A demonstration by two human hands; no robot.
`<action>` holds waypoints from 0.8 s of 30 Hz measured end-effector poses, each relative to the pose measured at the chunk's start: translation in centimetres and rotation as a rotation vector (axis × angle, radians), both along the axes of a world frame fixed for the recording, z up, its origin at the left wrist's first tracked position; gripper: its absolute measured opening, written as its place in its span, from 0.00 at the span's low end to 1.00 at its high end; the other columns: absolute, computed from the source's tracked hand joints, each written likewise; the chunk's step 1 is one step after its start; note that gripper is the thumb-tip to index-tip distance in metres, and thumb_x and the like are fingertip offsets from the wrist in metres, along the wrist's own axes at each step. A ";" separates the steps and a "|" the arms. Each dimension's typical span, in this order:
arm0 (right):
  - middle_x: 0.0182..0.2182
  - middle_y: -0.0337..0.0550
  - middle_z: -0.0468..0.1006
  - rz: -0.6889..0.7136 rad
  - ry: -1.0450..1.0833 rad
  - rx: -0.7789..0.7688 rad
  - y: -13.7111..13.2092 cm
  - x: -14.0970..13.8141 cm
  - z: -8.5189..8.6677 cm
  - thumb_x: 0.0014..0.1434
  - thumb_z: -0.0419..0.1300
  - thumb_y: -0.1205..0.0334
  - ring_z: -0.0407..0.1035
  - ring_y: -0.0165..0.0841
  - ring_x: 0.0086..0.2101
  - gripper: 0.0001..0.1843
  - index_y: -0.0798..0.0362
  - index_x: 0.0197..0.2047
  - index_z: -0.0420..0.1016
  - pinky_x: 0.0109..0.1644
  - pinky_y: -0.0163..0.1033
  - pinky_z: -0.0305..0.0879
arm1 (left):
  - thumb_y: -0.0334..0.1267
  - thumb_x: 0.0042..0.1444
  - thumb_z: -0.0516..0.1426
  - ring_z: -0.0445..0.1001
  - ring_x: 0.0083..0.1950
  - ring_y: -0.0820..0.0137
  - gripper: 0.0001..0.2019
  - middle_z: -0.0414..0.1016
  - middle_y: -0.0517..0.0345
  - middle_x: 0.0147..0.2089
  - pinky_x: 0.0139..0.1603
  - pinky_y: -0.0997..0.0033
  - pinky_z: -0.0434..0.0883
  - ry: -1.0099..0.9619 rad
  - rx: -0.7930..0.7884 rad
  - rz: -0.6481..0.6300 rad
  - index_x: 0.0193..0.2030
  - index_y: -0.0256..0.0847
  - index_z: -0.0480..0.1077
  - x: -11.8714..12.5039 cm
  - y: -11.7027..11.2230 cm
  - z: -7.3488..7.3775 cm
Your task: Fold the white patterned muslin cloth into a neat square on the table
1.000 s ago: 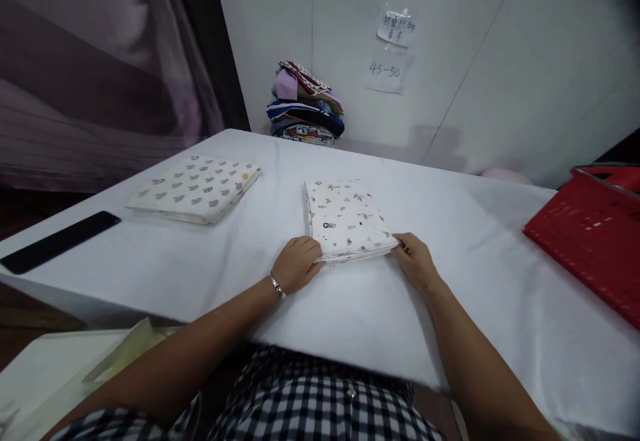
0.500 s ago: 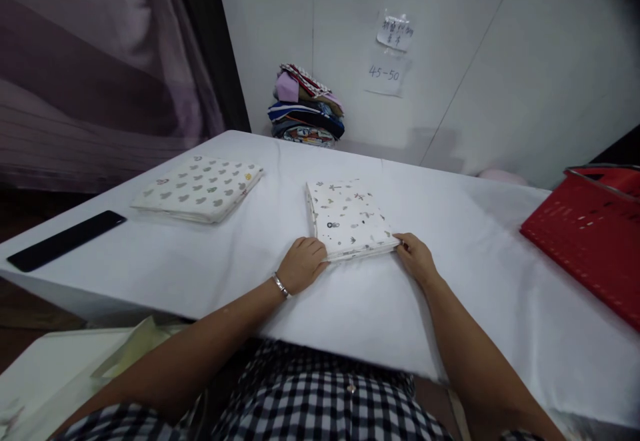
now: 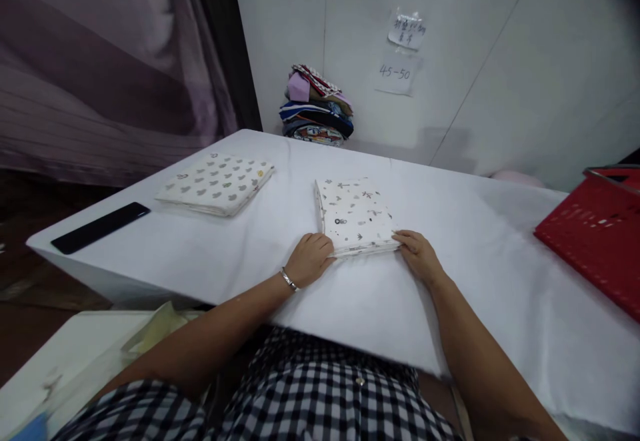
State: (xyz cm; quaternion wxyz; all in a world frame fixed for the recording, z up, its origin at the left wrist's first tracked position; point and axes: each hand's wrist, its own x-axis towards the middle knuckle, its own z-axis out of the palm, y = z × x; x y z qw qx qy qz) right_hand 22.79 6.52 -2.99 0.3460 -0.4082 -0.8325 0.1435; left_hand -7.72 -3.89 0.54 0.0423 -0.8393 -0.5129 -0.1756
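Observation:
A folded white cloth with small printed figures lies flat on the white-covered table in front of me. My left hand grips its near left corner, fingers closed over the edge and a silver bracelet on the wrist. At the near right corner, my right hand pinches the layered edge between thumb and fingers. Further left rests another folded white cloth with rows of grey shapes, touched by neither hand.
A black phone-like slab lies near the table's left edge. Folded fabrics form a stack by the wall, under paper signs. At the right stands a red plastic basket. A pale stool-like surface is below left.
The view has shifted slightly, so everything sits a little further right. Both hands stay at the near corners of the cloth; my right fingers have flattened slightly onto its corner.

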 end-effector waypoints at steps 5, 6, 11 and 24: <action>0.48 0.42 0.73 -0.039 0.116 -0.129 0.3 0.2 -0.4 0.52 0.53 0.67 0.67 0.35 0.48 0.18 0.45 0.43 0.77 0.55 0.47 0.63 | 0.42 0.58 0.54 0.66 0.44 0.63 0.07 0.69 0.54 0.40 0.47 0.59 0.61 -0.044 -0.003 0.028 0.36 0.40 0.65 0.1 -0.1 0.3; 0.48 0.42 0.73 -0.041 0.117 -0.122 0.2 0.1 -0.2 0.52 0.53 0.67 0.67 0.36 0.48 0.18 0.46 0.44 0.77 0.55 0.47 0.63 | 0.44 0.58 0.54 0.66 0.43 0.63 0.09 0.69 0.54 0.39 0.47 0.59 0.61 -0.051 -0.002 0.037 0.35 0.40 0.65 0.2 -0.1 0.3; 0.54 0.43 0.70 0.087 -0.010 0.070 -0.8 -1.2 1.3 0.52 0.54 0.68 0.60 0.40 0.56 0.24 0.45 0.52 0.71 0.59 0.55 0.57 | 0.42 0.62 0.50 0.66 0.40 0.65 0.12 0.69 0.54 0.35 0.45 0.60 0.61 -0.036 0.033 0.083 0.30 0.39 0.64 0.9 0.1 0.3; 0.49 0.42 0.75 0.099 -0.121 0.003 -1.2 -2.5 1.7 0.57 0.54 0.61 0.64 0.41 0.53 0.16 0.46 0.49 0.73 0.59 0.59 0.51 | 0.42 0.58 0.55 0.67 0.46 0.65 0.08 0.72 0.55 0.42 0.50 0.60 0.60 -0.130 -0.015 0.040 0.38 0.40 0.67 0.1 -0.3 0.0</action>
